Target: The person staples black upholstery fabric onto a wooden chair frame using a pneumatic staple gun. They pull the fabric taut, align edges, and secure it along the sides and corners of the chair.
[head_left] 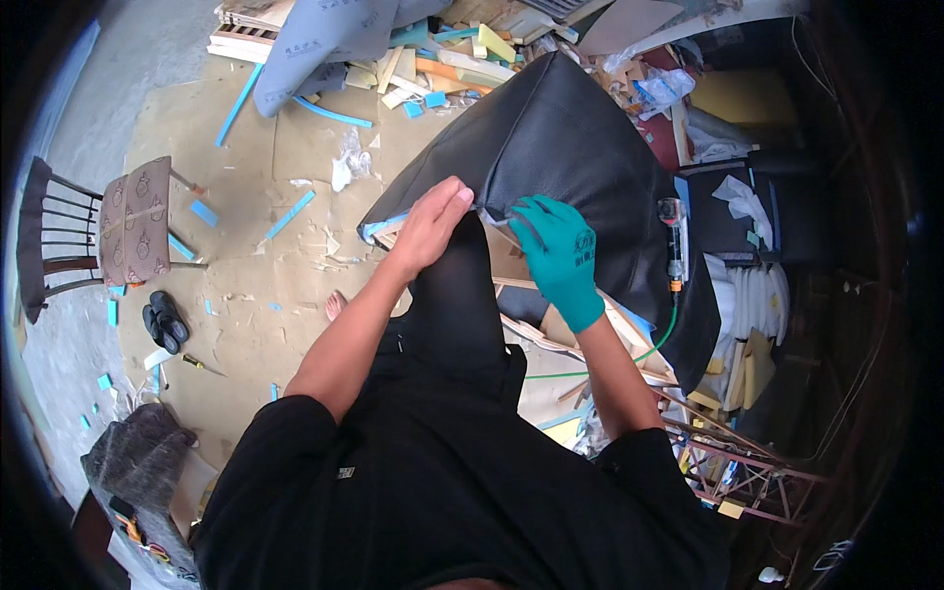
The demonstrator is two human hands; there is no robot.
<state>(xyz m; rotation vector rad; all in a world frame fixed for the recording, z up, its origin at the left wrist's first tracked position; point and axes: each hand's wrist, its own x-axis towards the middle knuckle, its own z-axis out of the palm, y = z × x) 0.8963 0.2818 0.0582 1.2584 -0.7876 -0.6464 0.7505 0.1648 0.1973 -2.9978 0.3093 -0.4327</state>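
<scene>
A large black leather cover [565, 128] is stretched over a wooden furniture frame [634, 329], whose bare timber shows on the near side. My left hand [438, 224], ungloved, has its fingers closed together on the cover's near edge. Just to its right, my right hand [560, 251] wears a teal work glove, its fingers curled over the same edge. Between the hands a pale strip of the turned edge shows. My black-clothed leg [454, 285] is up against the frame below them. An air staple gun [674, 236] lies on the leather right of my gloved hand.
A green air hose [657, 346] curves from the staple gun past my right forearm. Foam and wood scraps [462, 69] pile up beyond the frame. On the left are a patterned chair [136, 221], black slippers [165, 322] and a screwdriver [202, 365]. Blue foam strips litter the floor.
</scene>
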